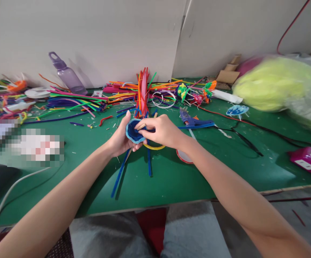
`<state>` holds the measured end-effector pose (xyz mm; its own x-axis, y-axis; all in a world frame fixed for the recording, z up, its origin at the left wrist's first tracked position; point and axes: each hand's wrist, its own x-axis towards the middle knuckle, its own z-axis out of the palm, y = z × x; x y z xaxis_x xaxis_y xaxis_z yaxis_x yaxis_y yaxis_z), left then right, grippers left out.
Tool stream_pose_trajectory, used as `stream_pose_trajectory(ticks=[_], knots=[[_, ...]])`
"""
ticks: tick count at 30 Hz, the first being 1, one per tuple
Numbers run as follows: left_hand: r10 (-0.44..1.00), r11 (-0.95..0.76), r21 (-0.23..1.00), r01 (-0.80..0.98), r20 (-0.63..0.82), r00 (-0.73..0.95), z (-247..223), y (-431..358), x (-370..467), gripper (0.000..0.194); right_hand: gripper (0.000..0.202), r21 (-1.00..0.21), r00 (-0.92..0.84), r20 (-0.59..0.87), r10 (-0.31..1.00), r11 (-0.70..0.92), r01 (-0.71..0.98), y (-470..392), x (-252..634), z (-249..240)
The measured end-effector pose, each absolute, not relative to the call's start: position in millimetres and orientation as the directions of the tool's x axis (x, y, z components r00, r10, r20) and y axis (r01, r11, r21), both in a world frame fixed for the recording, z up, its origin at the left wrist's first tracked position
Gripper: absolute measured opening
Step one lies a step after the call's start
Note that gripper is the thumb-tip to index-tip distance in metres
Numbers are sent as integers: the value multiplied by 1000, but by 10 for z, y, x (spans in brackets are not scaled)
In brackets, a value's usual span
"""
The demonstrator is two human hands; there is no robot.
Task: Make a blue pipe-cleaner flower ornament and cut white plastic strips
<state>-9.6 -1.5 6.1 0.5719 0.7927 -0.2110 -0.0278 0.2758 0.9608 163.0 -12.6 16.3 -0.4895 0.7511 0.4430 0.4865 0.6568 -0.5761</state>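
Left hand [117,141] cradles blue cup-shaped piece [133,132]; right hand [162,130] pinches pale strip [141,127] inside. Excess pressure could crumple piece; loose cradle, twist it.

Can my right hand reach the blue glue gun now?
Probably yes: the blue glue gun lies close to your right hand with nothing tall between them, though that hand is busy at the blue cup.

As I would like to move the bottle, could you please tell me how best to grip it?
Probably by the looped cap of the bottle, from above: the cap is uppermost and unobstructed, while pipe cleaners lie before its base.
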Motion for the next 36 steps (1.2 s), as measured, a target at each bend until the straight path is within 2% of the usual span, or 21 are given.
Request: stream_pose_trajectory(ticks=[5, 7, 10, 13, 16, 18, 20, 22, 26, 36], knots=[[735, 328, 944, -44, -225, 639, 65, -7, -119, 83, 16, -489, -508, 491, 707, 707, 511, -125, 1649, 173], [716, 335, 940, -58, -214, 665, 54, 13, -132, 86, 13, -518, -480, 491, 727, 687, 510, -133, 1636, 172], [705, 310, 948, -70, -180, 686, 17, 40, -138, 92, 11, -634, -435, 464, 772, 632, 445, -153, 1605, 180], [791, 156, 979, -129, -45, 610, -38, 46, -122, 88, 9, -771, -359, 414, 836, 532, 350, -154, 1590, 198], [854, -126, 967, -221, 219, 472, -74, 41, -115, 76, 6, -840, -263, 381, 886, 451, 302, -120, 1604, 216], [832, -259, 936, -238, 341, 438, -72, 42, -123, 85, 5, -870, -229, 370, 900, 423, 255, -91, 1616, 224], [809, -316, 923, -221, 384, 445, -56, 45, -133, 91, 5, -902, -226, 346, 910, 389, 186, -71, 1621, 230], [808, -323, 926, -193, 376, 453, -39, 44, -139, 88, 5, -927, -241, 318, 917, 353, 122, -64, 1617, 232], [842, -257, 948, -190, 316, 438, -28, 29, -135, 70, 6, -936, -290, 303, 908, 341, 90, -75, 1604, 226], [850, 62, 945, -321, 118, 513, -12, 26, -141, 44, 11, -856, -340, 400, 852, 479, 193, -102, 1653, 260]])
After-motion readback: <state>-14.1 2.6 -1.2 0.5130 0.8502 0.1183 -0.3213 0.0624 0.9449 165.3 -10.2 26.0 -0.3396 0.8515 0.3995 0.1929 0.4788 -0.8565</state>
